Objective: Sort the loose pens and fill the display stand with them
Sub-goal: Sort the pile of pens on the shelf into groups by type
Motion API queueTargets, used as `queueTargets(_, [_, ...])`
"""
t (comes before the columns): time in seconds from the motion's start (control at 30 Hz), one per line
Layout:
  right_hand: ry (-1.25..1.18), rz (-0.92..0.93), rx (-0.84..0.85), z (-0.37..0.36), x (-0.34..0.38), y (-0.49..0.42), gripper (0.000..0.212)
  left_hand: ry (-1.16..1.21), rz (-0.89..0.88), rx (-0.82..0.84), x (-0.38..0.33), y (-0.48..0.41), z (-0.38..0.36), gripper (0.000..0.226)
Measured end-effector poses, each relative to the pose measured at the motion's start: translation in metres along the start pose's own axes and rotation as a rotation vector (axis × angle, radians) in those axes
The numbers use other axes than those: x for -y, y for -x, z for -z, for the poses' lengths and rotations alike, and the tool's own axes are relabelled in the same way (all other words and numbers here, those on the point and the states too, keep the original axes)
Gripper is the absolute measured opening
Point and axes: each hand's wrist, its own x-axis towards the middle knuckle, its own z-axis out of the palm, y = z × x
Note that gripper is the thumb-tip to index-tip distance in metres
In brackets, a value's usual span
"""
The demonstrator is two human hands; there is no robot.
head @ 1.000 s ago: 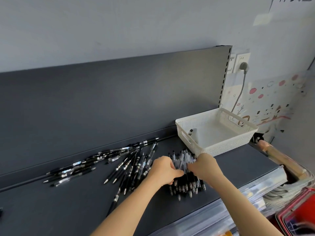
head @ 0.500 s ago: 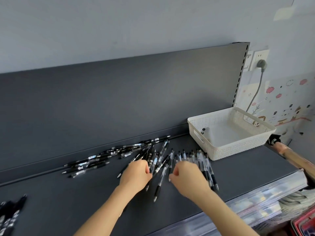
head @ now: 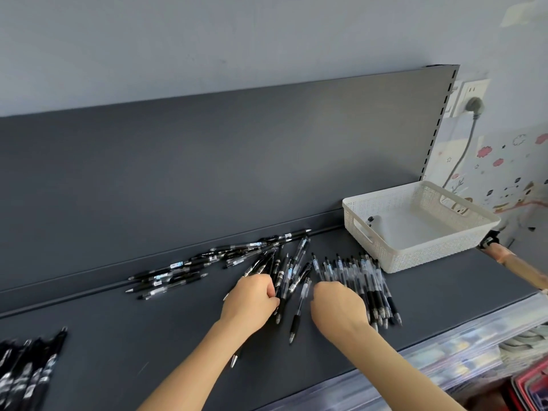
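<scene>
Pens (head: 366,280) fan beside the basket (head: 415,258), near the shelf (head: 148,336) front edge.

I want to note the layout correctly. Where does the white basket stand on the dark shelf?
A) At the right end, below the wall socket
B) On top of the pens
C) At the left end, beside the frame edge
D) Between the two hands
A: the basket stands at the right end of the shelf, to the right of the pens, and the wall socket is above it.
</scene>
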Motion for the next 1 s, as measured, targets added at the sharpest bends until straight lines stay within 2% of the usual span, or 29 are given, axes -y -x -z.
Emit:
queueTargets(0.13, [-0.245, -0.026, 0.020, -0.009, 0.015, -0.001, 0.036, -0.024, -0.075, -0.014, -0.010, -0.004, -0.001, 0.010])
queueTargets(0.27, [-0.352, -0.073, 0.089, -0.013, 0.023, -0.005, 0.027, -0.157, -0.078, 0.037, -0.019, -0.009, -0.004, 0.020])
queueTargets(0.37, [-0.403, -0.096, 0.107, -0.011, 0.020, -0.004, 0.031, -0.248, -0.055, 0.054, -0.023, -0.012, -0.006, 0.030])
queueTargets(0.5, [-0.417, -0.092, 0.070, -0.004, 0.011, 0.003, 0.039, -0.293, -0.025, 0.064, -0.028, -0.015, -0.005, 0.030])
queueTargets(0.63, [-0.476, -0.100, -0.017, 0.020, -0.011, 0.005, 0.043, -0.110, -0.022, 0.090, -0.036, -0.021, -0.004, 0.031])
queueTargets(0.8, [-0.449, -0.188, -0.083, 0.047, -0.060, -0.005, 0.038, 0.200, 0.014, 0.178, -0.069, -0.030, -0.013, 0.019])
queueTargets(1.0, [-0.358, -0.233, -0.072, 0.046, -0.088, -0.012, 0.043, 0.261, -0.023, 0.210, -0.100, -0.038, -0.038, 0.023])
